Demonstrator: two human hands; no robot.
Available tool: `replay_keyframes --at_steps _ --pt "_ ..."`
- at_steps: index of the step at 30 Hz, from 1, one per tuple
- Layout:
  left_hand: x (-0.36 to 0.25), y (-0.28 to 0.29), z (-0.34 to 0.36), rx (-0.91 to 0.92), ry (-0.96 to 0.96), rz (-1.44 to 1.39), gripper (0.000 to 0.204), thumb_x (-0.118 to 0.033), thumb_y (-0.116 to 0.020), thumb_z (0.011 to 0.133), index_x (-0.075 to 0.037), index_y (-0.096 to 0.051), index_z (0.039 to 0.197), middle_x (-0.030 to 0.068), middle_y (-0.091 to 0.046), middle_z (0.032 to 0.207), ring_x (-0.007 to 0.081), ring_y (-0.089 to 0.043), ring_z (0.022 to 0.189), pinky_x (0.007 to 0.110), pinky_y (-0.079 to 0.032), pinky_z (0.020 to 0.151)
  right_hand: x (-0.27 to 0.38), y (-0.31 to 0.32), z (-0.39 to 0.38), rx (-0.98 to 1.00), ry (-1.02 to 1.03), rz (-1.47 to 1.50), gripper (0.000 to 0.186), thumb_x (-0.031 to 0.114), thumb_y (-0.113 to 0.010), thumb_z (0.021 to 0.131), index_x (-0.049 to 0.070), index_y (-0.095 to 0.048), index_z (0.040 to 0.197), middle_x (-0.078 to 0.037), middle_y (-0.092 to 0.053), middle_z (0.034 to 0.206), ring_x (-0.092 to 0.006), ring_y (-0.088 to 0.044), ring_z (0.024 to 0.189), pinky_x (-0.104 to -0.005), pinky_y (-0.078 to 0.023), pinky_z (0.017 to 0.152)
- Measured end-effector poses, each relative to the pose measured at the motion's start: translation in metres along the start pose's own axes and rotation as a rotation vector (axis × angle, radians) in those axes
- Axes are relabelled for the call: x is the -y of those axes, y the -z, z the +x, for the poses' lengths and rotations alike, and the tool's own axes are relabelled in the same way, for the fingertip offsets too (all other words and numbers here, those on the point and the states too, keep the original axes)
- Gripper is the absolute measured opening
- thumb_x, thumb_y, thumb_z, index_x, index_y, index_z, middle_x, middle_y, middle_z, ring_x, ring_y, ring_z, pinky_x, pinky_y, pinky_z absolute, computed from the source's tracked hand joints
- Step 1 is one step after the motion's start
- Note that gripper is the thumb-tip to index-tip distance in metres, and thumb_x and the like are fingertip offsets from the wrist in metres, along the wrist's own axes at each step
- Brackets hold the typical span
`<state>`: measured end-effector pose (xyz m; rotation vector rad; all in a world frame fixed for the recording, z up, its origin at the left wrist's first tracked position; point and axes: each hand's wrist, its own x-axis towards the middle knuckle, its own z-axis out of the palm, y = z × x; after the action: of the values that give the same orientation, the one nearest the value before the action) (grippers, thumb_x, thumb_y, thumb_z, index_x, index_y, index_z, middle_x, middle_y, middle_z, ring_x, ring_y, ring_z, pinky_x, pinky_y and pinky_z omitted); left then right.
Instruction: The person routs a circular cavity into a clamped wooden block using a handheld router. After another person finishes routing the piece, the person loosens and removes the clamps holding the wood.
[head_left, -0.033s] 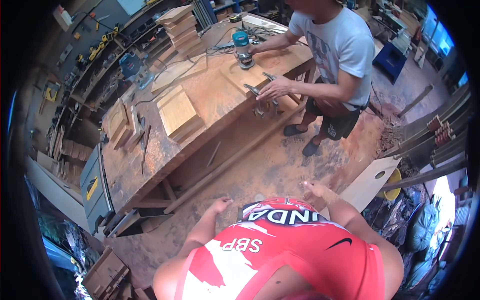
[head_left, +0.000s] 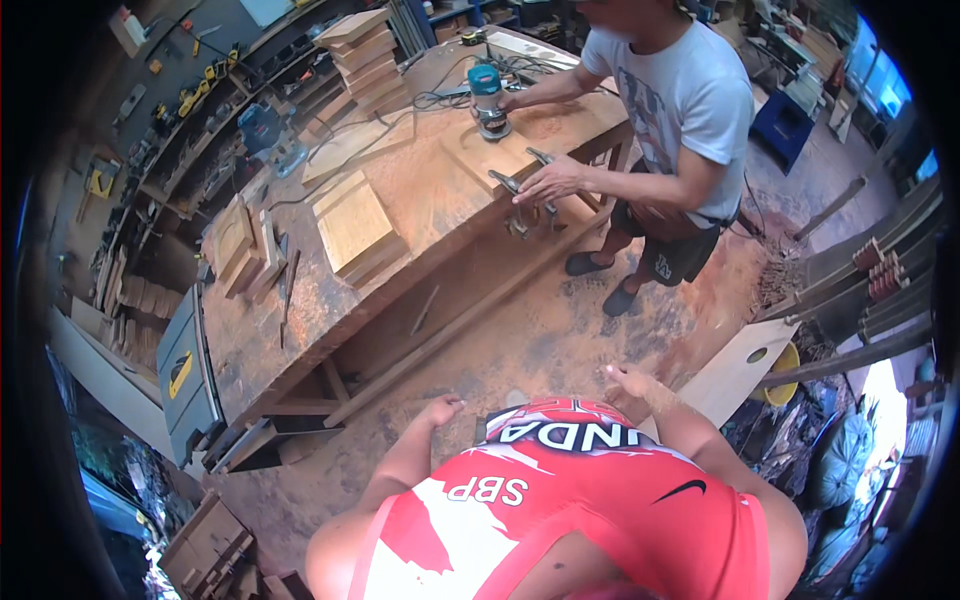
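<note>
My left hand (head_left: 440,409) hangs in front of my body, fingers curled in, with nothing visible in it. My right hand (head_left: 630,380) is a little farther right, a finger or thumb sticking out, also without anything visible in it. Neither touches the workbench (head_left: 330,310) beyond. Across from me a person (head_left: 670,110) grips a teal-topped trim router (head_left: 488,105) standing on a wooden board (head_left: 490,158). That person's other hand (head_left: 550,180) rests at a clamp (head_left: 505,181) on the bench edge.
Stacked wood panels (head_left: 357,225) and smaller pieces (head_left: 237,245) lie on the bench. A taller wood stack (head_left: 362,60), another power tool (head_left: 262,130) and cords stand farther back. A table saw (head_left: 188,370) adjoins at left; a pale board (head_left: 735,370) leans at right. Sawdust covers the floor.
</note>
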<state>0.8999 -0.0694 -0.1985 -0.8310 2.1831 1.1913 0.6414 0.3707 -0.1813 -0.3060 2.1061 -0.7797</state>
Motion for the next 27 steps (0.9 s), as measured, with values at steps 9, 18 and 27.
replay_keyframes --at_steps 9,18,27 --pt "-0.079 -0.050 0.043 -0.165 -0.067 -0.226 0.052 -0.041 -0.061 0.087 -0.001 -0.061 0.120 0.0194 -0.064 0.117 0.0307 -0.061 0.108 0.038 -0.046 0.095 -0.050 0.096 0.053 0.042 0.073 -0.208 0.060 0.054 -0.046 0.093 0.002 -0.062 0.118 -0.022 -0.064 0.115 -0.0307 -0.059 0.111 -0.0376 -0.044 0.095" --pt "-0.118 -0.204 -0.029 -0.401 0.344 -0.468 0.058 -0.043 -0.064 0.083 -0.004 -0.058 0.126 0.0206 -0.062 0.120 0.0308 -0.059 0.112 0.037 -0.045 0.096 -0.084 0.191 0.136 0.363 0.203 -0.220 0.061 0.054 -0.044 0.094 0.000 -0.062 0.116 -0.021 -0.064 0.114 -0.0293 -0.059 0.111 -0.0391 -0.043 0.096" --pt "-0.199 -0.297 -0.076 -0.473 0.431 -0.489 0.057 -0.038 -0.063 0.085 0.001 -0.056 0.126 0.0233 -0.062 0.118 0.0316 -0.060 0.111 0.037 -0.046 0.095 -0.078 0.207 0.164 0.544 0.463 -0.426 0.062 0.055 -0.046 0.092 0.002 -0.060 0.120 -0.024 -0.062 0.116 -0.0341 -0.058 0.110 -0.0413 -0.043 0.095"
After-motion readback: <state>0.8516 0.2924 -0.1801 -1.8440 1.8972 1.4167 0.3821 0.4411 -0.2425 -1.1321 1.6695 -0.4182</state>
